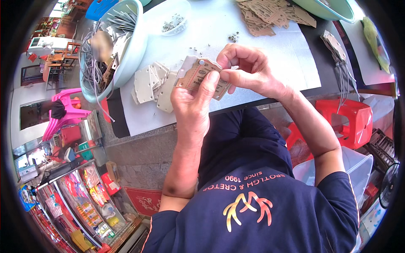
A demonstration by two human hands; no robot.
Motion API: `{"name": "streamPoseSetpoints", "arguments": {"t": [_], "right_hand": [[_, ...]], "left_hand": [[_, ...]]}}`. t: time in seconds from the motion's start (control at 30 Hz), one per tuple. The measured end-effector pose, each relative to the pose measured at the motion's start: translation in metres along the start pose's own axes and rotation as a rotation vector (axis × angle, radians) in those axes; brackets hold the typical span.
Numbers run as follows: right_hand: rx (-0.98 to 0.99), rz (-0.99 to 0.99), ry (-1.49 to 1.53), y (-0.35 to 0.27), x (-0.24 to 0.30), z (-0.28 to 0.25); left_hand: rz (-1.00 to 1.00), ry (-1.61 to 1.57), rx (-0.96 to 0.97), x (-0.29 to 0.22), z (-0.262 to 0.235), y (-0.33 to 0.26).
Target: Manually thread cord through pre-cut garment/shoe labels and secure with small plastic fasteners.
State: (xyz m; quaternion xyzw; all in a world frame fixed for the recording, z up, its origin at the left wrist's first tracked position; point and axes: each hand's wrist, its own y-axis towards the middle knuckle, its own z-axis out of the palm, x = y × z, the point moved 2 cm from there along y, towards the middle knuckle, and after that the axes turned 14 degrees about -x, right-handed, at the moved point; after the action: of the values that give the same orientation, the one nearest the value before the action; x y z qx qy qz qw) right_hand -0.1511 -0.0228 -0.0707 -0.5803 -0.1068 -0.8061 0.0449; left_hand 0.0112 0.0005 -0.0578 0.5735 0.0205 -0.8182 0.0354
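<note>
Over the front edge of the table, my left hand (192,105) grips a brown printed cardboard card (195,75), its thumb pressed across the front. The card has notched edges and a round pale spot near its top. My right hand (253,74) is closed at the card's right edge, thumb and forefinger pinched there. Whether a small piece is also between those fingertips is hidden. Beside my left hand, several pale grey notched plates (145,85) lie in a loose pile. Beyond my hands sits a little heap of small metal pieces (233,37).
A light blue basin (141,42) of grey cables and cards stands at the left. Near it is a clear bowl (184,26) with metal bits. Brown cards (263,17) are heaped at the back. Cabled cards (333,45) hang over the right edge, above a red stool (356,116).
</note>
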Motion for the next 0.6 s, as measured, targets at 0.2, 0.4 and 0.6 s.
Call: {"name": "streamPoseSetpoints", "arguments": {"t": [0.2,0.4,0.6], "right_hand": [[-0.044,0.290,0.148,0.004,0.009,0.001],[0.089,0.452,0.284,0.006,0.010,-0.008],[0.139,0.473,0.223,0.005,0.021,-0.008]], "left_hand": [[-0.071,-0.058,0.008,-0.002,0.001,0.003],[-0.186,-0.115,0.114,-0.005,-0.001,0.002],[-0.152,-0.102,0.165,-0.003,-0.006,0.003]]}}
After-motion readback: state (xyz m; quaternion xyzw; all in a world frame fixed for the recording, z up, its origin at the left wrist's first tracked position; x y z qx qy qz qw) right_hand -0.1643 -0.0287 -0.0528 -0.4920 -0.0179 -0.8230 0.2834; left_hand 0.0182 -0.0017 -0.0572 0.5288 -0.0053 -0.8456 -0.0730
